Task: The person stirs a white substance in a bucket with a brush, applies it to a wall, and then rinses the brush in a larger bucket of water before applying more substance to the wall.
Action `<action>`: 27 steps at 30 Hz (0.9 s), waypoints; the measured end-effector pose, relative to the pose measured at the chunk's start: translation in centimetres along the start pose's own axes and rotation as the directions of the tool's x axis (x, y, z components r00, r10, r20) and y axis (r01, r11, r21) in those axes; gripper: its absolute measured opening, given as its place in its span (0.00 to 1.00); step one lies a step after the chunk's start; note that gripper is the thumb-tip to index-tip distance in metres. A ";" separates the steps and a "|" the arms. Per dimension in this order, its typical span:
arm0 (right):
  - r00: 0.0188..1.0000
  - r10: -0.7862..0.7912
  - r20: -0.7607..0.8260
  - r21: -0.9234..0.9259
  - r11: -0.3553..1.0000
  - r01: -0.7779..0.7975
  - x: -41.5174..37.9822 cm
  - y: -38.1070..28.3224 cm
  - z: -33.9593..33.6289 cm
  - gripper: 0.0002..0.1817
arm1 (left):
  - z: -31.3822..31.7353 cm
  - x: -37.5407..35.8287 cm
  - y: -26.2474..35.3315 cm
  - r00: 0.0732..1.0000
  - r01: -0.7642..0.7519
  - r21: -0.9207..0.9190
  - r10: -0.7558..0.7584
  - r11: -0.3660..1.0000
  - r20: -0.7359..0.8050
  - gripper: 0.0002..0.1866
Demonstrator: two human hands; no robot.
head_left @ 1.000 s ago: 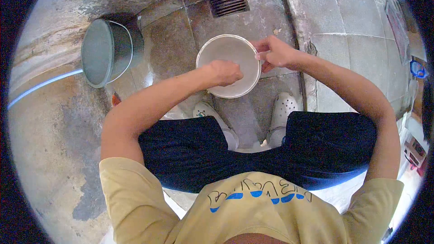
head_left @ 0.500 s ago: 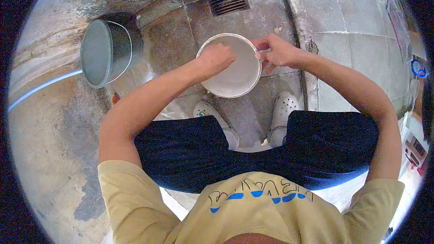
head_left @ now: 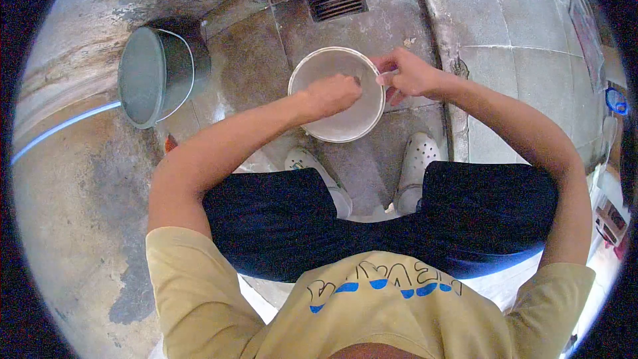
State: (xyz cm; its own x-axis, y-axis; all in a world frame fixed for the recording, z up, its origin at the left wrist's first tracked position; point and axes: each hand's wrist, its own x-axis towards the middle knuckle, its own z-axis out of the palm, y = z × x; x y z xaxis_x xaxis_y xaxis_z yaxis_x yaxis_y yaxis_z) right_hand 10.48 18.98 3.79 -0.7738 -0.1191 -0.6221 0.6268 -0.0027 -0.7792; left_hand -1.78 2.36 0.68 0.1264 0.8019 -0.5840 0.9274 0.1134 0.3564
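Observation:
A white bucket (head_left: pixel 342 127) stands on the floor between my feet, its open mouth facing up. My left hand (head_left: pixel 334 94) is inside the mouth of the bucket with its fingers closed. A small dark spot shows at its fingertips, but what it holds, if anything, I cannot make out. My right hand (head_left: pixel 407 76) grips the bucket's right rim, thumb on the near side and fingers around the outer wall. My left wrist and hand cover part of the bucket's inside.
Left of the bucket, a dark bucket (head_left: pixel 141 78) with a wire handle lies tipped near the wall. A pale blue hose (head_left: pixel 66 131) runs beside it. Beyond is a floor drain grate (head_left: pixel 335 0). A raised tiled ledge (head_left: pixel 508 66) lies to the right.
My left hand has shifted right and slightly nearer me across the bucket's mouth. My right hand stays on the rim, and the bucket has barely moved.

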 end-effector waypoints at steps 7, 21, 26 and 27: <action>0.999 -0.028 -0.022 -0.042 0.999 0.027 -0.1 -0.1 0.2 0.23 | -0.3 -0.1 0.6 0.986 -0.118 -0.054 0.124 0.992 0.111 0.11; 0.997 -0.031 -0.065 -0.195 0.981 0.017 0.1 0.1 0.2 0.21 | 0.8 -1.8 -0.1 0.979 -0.195 0.100 0.189 0.976 0.073 0.06; 0.995 -0.064 -0.077 -0.219 0.975 0.045 1.4 1.8 -0.2 0.22 | 0.4 -2.3 -0.7 1.000 -0.024 0.069 0.025 0.997 -0.012 0.07; 0.995 -0.063 -0.076 -0.215 0.976 0.045 1.1 1.4 -0.1 0.22 | 0.2 -2.3 -0.7 1.000 -0.024 0.068 0.025 0.997 -0.009 0.07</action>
State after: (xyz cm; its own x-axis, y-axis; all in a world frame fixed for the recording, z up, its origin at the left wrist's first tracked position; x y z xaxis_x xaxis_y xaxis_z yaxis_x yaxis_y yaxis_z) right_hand 10.49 18.96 2.03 -0.8163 -0.0427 -0.5761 0.5570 0.2057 -0.8046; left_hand -2.65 0.30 1.59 0.1465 0.8096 -0.5683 0.9459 0.0535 0.3200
